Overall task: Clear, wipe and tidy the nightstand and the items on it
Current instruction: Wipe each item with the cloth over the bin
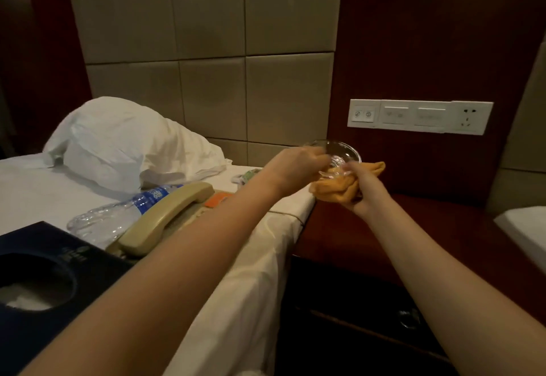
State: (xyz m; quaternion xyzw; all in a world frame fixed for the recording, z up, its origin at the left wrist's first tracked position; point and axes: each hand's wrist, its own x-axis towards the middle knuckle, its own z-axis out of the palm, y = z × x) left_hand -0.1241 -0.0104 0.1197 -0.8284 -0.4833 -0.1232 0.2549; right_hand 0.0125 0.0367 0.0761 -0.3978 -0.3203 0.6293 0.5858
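Observation:
A clear glass ashtray point(344, 151) is held up in the air above the dark red nightstand point(369, 233). My left hand point(295, 165) grips its left rim. My right hand point(362, 186) holds a bunched orange cloth point(334, 189) against the underside of the ashtray. On the bed lie a beige telephone point(165, 219), a clear water bottle point(118, 219) with a blue label, a dark blue tissue box point(44, 281), a small orange card point(217, 199) and a small green and white packet point(246, 176).
The white bed point(251, 272) fills the left side, with a white pillow point(124, 145) against the padded headboard. A white switch and socket panel point(419, 117) is on the wall behind the nightstand. The nightstand drawer point(369, 316) shows below. Another white bed corner point(526, 228) is at right.

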